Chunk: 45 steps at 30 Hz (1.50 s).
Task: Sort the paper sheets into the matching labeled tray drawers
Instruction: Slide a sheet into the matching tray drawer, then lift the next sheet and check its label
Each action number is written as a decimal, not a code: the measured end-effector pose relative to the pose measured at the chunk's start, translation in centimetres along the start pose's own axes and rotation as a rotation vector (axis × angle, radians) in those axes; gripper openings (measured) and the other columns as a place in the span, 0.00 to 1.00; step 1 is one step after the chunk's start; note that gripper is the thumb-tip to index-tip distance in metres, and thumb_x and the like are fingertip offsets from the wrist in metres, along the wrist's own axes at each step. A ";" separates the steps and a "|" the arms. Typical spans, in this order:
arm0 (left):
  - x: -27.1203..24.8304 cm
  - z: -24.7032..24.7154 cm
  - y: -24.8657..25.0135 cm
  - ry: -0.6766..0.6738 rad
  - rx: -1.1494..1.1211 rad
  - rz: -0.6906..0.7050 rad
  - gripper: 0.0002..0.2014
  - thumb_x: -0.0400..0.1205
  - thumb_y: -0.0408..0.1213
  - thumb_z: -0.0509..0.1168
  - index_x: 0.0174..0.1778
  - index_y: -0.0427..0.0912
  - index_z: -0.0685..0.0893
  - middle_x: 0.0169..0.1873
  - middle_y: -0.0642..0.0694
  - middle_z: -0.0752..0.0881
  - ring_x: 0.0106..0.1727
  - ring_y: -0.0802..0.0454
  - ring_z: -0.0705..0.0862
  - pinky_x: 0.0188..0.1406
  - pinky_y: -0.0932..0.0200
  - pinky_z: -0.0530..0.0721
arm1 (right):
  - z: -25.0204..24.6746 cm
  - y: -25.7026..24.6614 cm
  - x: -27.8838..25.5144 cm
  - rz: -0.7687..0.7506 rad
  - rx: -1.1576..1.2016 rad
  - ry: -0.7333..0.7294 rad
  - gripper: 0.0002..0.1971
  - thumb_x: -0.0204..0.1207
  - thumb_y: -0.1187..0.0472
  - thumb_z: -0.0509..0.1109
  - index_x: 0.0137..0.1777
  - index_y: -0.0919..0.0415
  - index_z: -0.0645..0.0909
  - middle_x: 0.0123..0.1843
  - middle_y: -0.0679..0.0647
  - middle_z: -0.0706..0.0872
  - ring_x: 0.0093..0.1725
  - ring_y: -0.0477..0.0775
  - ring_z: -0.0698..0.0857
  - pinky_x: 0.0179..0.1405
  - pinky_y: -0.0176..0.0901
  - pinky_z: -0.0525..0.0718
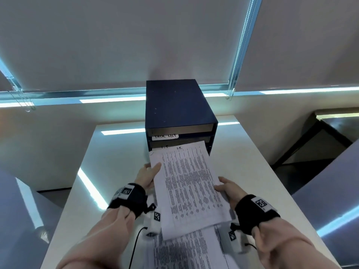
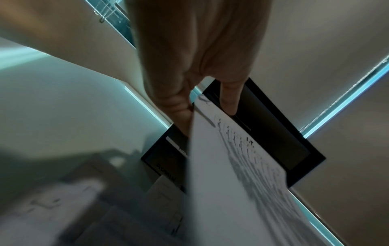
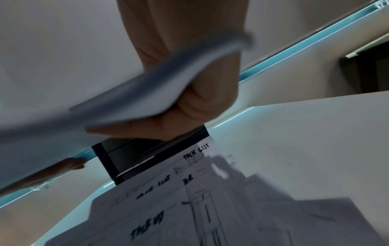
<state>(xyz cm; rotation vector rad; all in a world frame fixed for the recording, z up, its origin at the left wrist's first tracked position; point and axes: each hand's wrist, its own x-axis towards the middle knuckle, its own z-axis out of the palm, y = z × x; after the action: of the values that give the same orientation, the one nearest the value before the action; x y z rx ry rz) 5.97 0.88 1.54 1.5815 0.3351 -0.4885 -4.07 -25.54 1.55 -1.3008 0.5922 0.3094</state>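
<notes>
A dark blue drawer unit (image 1: 178, 105) stands at the far middle of the white table (image 1: 248, 162); one drawer front carries a "TASK LIST" label (image 1: 165, 136). I hold a printed sheet (image 1: 190, 187) marked "I.T." above the table, its far edge at the drawer fronts. My left hand (image 1: 149, 175) pinches the sheet's left edge, thumb on top. My right hand (image 1: 227, 189) grips the right edge, fingers curled under it. In the left wrist view the sheet (image 2: 231, 183) points at the unit (image 2: 273, 141). In the right wrist view my hand (image 3: 189, 103) clamps the sheet (image 3: 136, 99).
More printed sheets (image 1: 190, 251) lie on the table near me, under the held one; some carry "TASK LIST" writing (image 3: 147, 229). Roller blinds (image 1: 116, 41) cover the window behind. A dark desk (image 1: 334, 129) stands to the right. Black wrist straps and cables hang at both wrists.
</notes>
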 end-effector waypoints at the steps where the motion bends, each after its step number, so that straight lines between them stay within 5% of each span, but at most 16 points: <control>1: -0.5 -0.1 -0.6 -0.029 -0.065 -0.012 0.28 0.82 0.43 0.67 0.74 0.35 0.66 0.52 0.36 0.85 0.45 0.41 0.85 0.41 0.51 0.84 | 0.1 -0.6 0.7 0.017 -0.024 0.019 0.19 0.82 0.79 0.55 0.72 0.76 0.67 0.51 0.60 0.84 0.50 0.60 0.86 0.50 0.43 0.81; 3: -1.6 -0.7 -1.6 -0.133 -0.154 -0.039 0.22 0.83 0.40 0.65 0.70 0.33 0.73 0.44 0.39 0.87 0.38 0.44 0.84 0.37 0.51 0.85 | 0.2 -1.9 2.5 0.015 -0.054 0.004 0.21 0.82 0.78 0.54 0.75 0.73 0.66 0.54 0.61 0.84 0.53 0.62 0.84 0.50 0.47 0.83; 7: -2.2 -0.7 -2.6 -0.371 -0.155 -0.092 0.13 0.83 0.40 0.64 0.63 0.42 0.81 0.57 0.37 0.87 0.53 0.34 0.85 0.53 0.40 0.86 | 1.7 -5.5 5.2 -0.048 -0.101 0.035 0.20 0.83 0.77 0.54 0.73 0.69 0.68 0.39 0.58 0.88 0.38 0.55 0.88 0.36 0.44 0.86; 10: -2.0 0.7 -1.9 -0.256 -0.134 -0.041 0.10 0.88 0.39 0.56 0.64 0.45 0.75 0.48 0.36 0.89 0.31 0.39 0.88 0.31 0.47 0.90 | 3.0 -7.7 6.5 -0.093 -0.135 0.065 0.20 0.83 0.73 0.58 0.74 0.68 0.68 0.48 0.62 0.87 0.43 0.59 0.87 0.42 0.49 0.86; 13: 0.0 1.7 -1.5 -0.112 -0.144 0.036 0.14 0.89 0.37 0.53 0.70 0.41 0.71 0.47 0.38 0.87 0.21 0.50 0.80 0.19 0.58 0.82 | 2.0 -7.5 8.2 0.009 -0.291 0.027 0.38 0.68 0.51 0.78 0.76 0.58 0.68 0.65 0.59 0.83 0.55 0.60 0.86 0.49 0.52 0.88; 16: 1.9 2.4 -0.3 -0.035 -0.181 0.044 0.17 0.88 0.36 0.55 0.73 0.38 0.70 0.40 0.41 0.85 0.22 0.54 0.76 0.18 0.61 0.76 | 1.3 -7.4 8.6 0.083 -0.238 0.041 0.30 0.70 0.60 0.79 0.69 0.62 0.72 0.49 0.59 0.88 0.26 0.50 0.83 0.18 0.35 0.78; 18: 2.8 3.0 1.4 -0.016 -0.301 0.018 0.21 0.87 0.34 0.57 0.75 0.35 0.66 0.47 0.41 0.85 0.31 0.53 0.82 0.32 0.59 0.82 | 1.5 -7.4 9.8 0.074 0.074 0.077 0.18 0.74 0.73 0.73 0.60 0.61 0.73 0.32 0.59 0.87 0.19 0.48 0.81 0.15 0.35 0.80; 20: 4.1 3.1 3.1 -0.054 -0.559 -0.025 0.26 0.85 0.27 0.58 0.79 0.31 0.58 0.57 0.36 0.83 0.49 0.47 0.86 0.56 0.50 0.83 | 2.9 -8.2 11.2 0.025 0.386 0.074 0.07 0.76 0.77 0.66 0.49 0.67 0.75 0.32 0.63 0.87 0.30 0.53 0.89 0.33 0.40 0.90; 23: 6.5 3.0 4.6 -0.063 -0.727 -0.016 0.30 0.82 0.17 0.55 0.80 0.28 0.54 0.62 0.32 0.75 0.60 0.40 0.81 0.68 0.42 0.76 | 5.8 -9.5 12.9 -0.042 0.473 0.003 0.12 0.80 0.81 0.55 0.40 0.69 0.74 0.39 0.65 0.81 0.44 0.58 0.84 0.67 0.56 0.81; 26: 6.9 2.9 4.8 -0.011 -0.473 0.049 0.22 0.84 0.22 0.56 0.75 0.28 0.63 0.61 0.33 0.79 0.58 0.41 0.84 0.64 0.45 0.80 | 7.4 -9.8 12.9 -0.042 0.348 -0.070 0.10 0.81 0.79 0.54 0.46 0.70 0.74 0.47 0.64 0.81 0.49 0.58 0.85 0.65 0.57 0.83; 29: 5.4 2.2 3.2 0.018 -0.066 0.171 0.06 0.84 0.36 0.63 0.53 0.41 0.80 0.45 0.37 0.88 0.41 0.42 0.86 0.49 0.41 0.82 | 6.8 -8.4 11.5 -0.058 0.216 -0.124 0.08 0.83 0.73 0.57 0.54 0.67 0.77 0.52 0.64 0.87 0.52 0.60 0.88 0.53 0.50 0.89; 34: 2.0 0.3 -2.8 -0.143 0.619 0.274 0.13 0.77 0.51 0.70 0.39 0.45 0.80 0.31 0.49 0.85 0.31 0.55 0.81 0.35 0.53 0.85 | 3.7 -3.3 7.8 0.089 -0.122 -0.040 0.06 0.81 0.65 0.65 0.53 0.67 0.81 0.44 0.63 0.87 0.40 0.59 0.86 0.41 0.51 0.89; 36: 0.6 -0.4 -5.6 -0.193 1.040 0.328 0.14 0.74 0.57 0.69 0.41 0.52 0.77 0.35 0.58 0.80 0.35 0.61 0.76 0.33 0.67 0.74 | 2.0 0.2 6.3 0.208 -0.249 -0.002 0.04 0.79 0.66 0.66 0.46 0.67 0.80 0.35 0.63 0.85 0.32 0.59 0.84 0.30 0.45 0.85; 38: -0.4 -1.0 -7.8 -0.218 1.309 0.385 0.19 0.72 0.61 0.68 0.52 0.55 0.74 0.46 0.58 0.76 0.47 0.59 0.74 0.43 0.65 0.73 | 0.6 3.5 5.0 0.286 -0.350 0.054 0.05 0.78 0.69 0.65 0.41 0.67 0.78 0.28 0.62 0.82 0.22 0.55 0.80 0.18 0.36 0.77; 41: -0.9 -1.3 -9.7 -0.201 1.429 0.393 0.28 0.69 0.62 0.70 0.60 0.55 0.70 0.57 0.54 0.73 0.58 0.53 0.73 0.56 0.58 0.74 | -0.4 7.0 3.6 0.294 -0.342 0.152 0.07 0.77 0.72 0.63 0.37 0.67 0.75 0.26 0.63 0.77 0.13 0.52 0.73 0.14 0.34 0.75; 45: -2.0 -0.3 -9.1 -0.179 1.459 0.370 0.21 0.74 0.55 0.68 0.58 0.50 0.75 0.56 0.52 0.77 0.59 0.50 0.75 0.55 0.57 0.71 | -0.1 8.8 2.0 0.243 -0.266 0.213 0.07 0.74 0.77 0.66 0.45 0.66 0.76 0.23 0.61 0.75 0.20 0.53 0.69 0.20 0.38 0.72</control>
<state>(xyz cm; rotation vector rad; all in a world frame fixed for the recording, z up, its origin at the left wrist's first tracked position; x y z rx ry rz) -0.19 2.03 -5.32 2.8780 -0.6235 -0.6046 -7.12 -23.63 -6.72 -1.5312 0.9164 0.4647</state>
